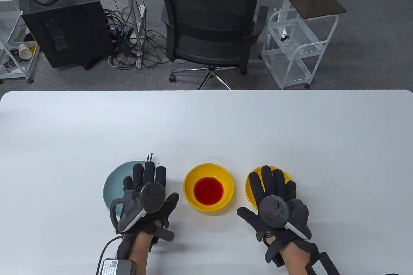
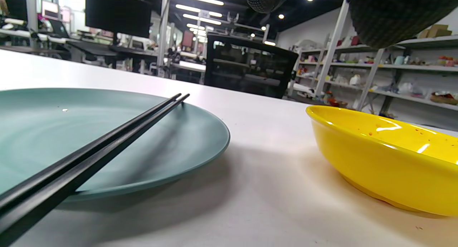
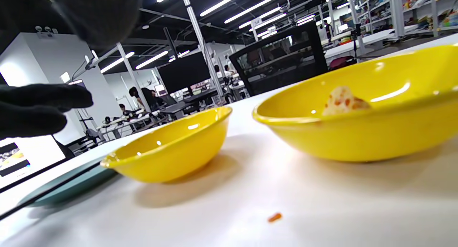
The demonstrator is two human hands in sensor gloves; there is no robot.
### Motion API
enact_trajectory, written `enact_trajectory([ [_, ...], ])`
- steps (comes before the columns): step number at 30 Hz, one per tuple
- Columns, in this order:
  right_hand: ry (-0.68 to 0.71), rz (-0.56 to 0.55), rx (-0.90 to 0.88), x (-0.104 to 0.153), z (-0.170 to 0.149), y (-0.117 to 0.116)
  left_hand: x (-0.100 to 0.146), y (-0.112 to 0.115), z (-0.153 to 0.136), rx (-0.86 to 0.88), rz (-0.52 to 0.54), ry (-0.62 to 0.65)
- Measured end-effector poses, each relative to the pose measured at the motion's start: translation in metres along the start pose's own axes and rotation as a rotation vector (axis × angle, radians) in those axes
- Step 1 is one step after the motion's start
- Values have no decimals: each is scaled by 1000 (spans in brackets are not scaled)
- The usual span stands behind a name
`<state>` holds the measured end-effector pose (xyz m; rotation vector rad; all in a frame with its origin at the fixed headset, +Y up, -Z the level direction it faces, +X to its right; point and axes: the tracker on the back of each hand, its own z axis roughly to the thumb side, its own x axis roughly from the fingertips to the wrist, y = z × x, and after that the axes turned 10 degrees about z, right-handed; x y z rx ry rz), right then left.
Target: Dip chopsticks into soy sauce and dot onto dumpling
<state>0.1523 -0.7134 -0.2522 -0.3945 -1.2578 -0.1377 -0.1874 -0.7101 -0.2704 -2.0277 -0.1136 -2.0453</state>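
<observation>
I judged that the task was at its start. My left hand (image 1: 146, 194) hovered flat, fingers spread, over the chopsticks (image 2: 107, 143) on the green plate (image 1: 111, 188), at nine o'clock from the sauce bowl (image 1: 208, 188). My right hand (image 1: 274, 201), also open, covered the dumpling (image 3: 343, 101) bowl (image 3: 357, 132) at three o'clock. Next I needed to grip the chopsticks.

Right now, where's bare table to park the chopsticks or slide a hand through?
Free: the wide far half of the table, beyond all three dishes, and the strips outside the plate and outside the dumpling bowl. Crowded: the near row, with the left hand over the plate and chopsticks, the right hand over the dumpling bowl, and narrow gaps beside the sauce bowl.
</observation>
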Motion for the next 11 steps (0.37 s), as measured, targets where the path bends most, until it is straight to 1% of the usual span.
enact_trajectory([
  [3, 13, -2, -15, 1, 1, 2, 0, -1, 0, -16, 10, 2],
  [6, 20, 0, -21, 2, 1, 4, 0, 0, -1, 18, 18, 9],
  [11, 24, -4, -28, 4, 2, 4, 1, 4, 2, -14, -9, 17],
])
